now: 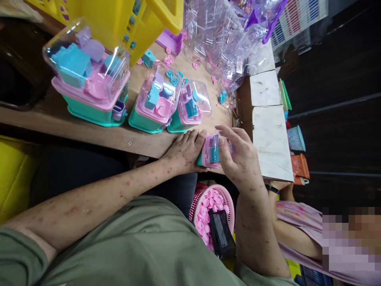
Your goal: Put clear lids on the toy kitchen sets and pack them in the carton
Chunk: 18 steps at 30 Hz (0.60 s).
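At the table's front edge is a small toy box (pixel 214 149) with a green base, a pink tray and purple and blue parts on it. My left hand (pixel 185 153) grips it from the left, fingers against its side. My right hand (pixel 239 155) curls over its right side, thumb and fingers around what looks like a clear cover; the contact is partly hidden. To the left stand three similar toy boxes: a large one (pixel 86 95), a middle one (pixel 149 119) and a smaller one (pixel 177 123), each with a clear cover, the smallest one's cover tilted.
A yellow basket (pixel 116 24) stands at the back left. Clear plastic packs (pixel 214 35) pile up behind, near loose pink and blue pieces (pixel 172 77). A cardboard box (pixel 270 131) borders the right. Below is a pink basket (pixel 230 198) of pink parts; another person's arm (pixel 293 234) is at right.
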Tool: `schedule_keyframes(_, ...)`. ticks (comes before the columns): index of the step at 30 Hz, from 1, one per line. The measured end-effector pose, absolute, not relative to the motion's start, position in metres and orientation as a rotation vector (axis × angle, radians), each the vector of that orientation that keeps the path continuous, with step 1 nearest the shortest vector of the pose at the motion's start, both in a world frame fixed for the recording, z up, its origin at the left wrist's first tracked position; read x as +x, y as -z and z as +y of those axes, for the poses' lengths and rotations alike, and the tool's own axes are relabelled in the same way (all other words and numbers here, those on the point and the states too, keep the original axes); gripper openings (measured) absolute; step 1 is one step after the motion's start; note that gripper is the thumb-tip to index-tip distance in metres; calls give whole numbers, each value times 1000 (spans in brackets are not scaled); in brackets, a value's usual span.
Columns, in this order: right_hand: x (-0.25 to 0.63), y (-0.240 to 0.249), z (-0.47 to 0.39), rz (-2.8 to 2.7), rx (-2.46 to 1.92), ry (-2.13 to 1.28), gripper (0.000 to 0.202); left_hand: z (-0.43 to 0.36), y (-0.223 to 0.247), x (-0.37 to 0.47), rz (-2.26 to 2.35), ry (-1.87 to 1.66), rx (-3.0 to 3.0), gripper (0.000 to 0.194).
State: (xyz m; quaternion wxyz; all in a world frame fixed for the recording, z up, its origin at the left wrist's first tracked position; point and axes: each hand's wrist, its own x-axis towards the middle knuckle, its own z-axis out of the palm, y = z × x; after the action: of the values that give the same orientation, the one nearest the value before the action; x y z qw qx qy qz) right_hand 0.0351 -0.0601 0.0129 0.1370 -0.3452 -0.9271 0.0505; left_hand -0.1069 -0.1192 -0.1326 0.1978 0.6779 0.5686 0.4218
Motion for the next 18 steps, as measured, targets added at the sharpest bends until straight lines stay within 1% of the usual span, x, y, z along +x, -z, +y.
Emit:
schedule_keyframes(6, 48, -2, -55, -2635, -1029, -241, 44, -119, 134, -107, 1591, -1181, 1904, 131)
schedule_keyframes(11, 63, 27, -56, -2391, -1136, -583, 53, -111, 140, -104, 1553, -1288, 1873, 132)
schedule_keyframes(14, 69, 41, -49, -2236, -1190, -765, 58, -108, 135, -101, 1541, -1235, 1871, 136)
schedule_keyframes(16, 76, 43, -35, -2174, -1205, -921, 67, -116, 125, -104, 1585, -1122, 1881, 145)
schedule_keyframes(17, 81, 40, -26, -2163, -1206, -1015, 75, -123, 117, -108, 1619, -1070, 1900, 146)
schedule_keyframes(18, 87, 37, -16, -2170, -1196, -1106, 86, -134, 107, -114, 1639, -1043, 1941, 139)
